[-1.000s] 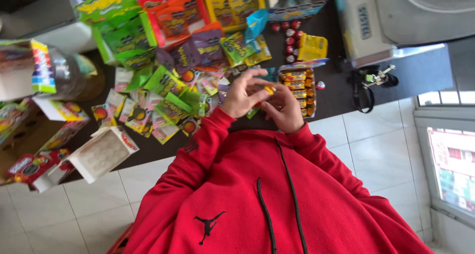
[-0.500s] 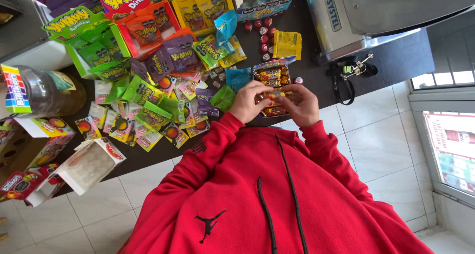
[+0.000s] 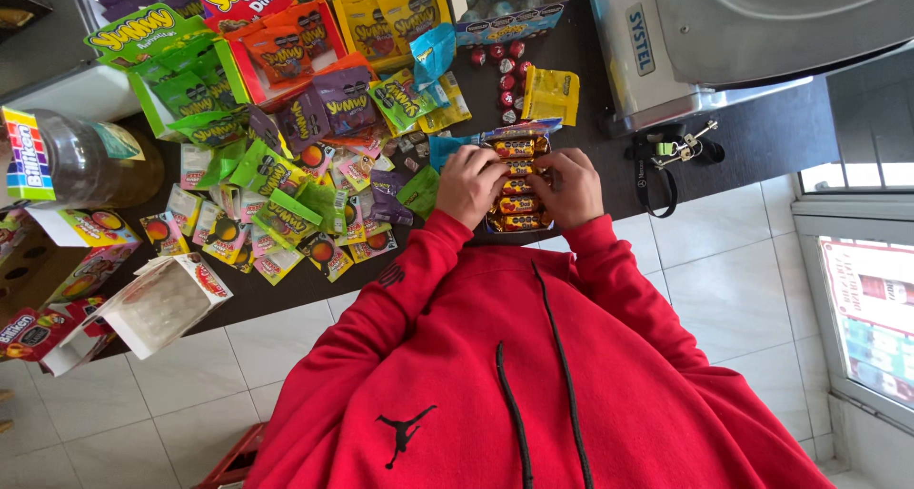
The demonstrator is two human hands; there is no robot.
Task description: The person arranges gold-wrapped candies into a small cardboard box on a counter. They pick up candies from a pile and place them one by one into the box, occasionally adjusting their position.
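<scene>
**Both hands on the tray of wrapped candy bars**

I see my two hands resting on a small open box of candy bars point(image 3: 517, 186) that sits at the near edge of the dark counter point(image 3: 762, 137), right in front of my red hooded top point(image 3: 533, 375). The box is narrow and long, with a blue rim at its far end. Inside it lies a stack of short bars in shiny gold and red wrappers, set crosswise one after another along its length.

My left hand point(image 3: 469, 184) lies on the left side of the box, its fingers curled in over the bars. My right hand point(image 3: 568, 186) mirrors it on the right side, fingers bent inward and touching the wrappers in the middle of the row. Both hands are half closed around the sweets; I cannot tell whether either one has a single bar pinched or is only pressing on the row.

Just left of the box a heap of small green, purple and yellow sachets point(image 3: 286, 194) spreads over the counter. Beyond them stand open display cartons point(image 3: 276, 41) in green, red and yellow. A yellow packet point(image 3: 552, 94) and some small round red sweets point(image 3: 505, 65) lie past the far end of the box. A bunch of keys on a black strap point(image 3: 676, 156) lies to the right, near a grey machine point(image 3: 724, 32).
</scene>
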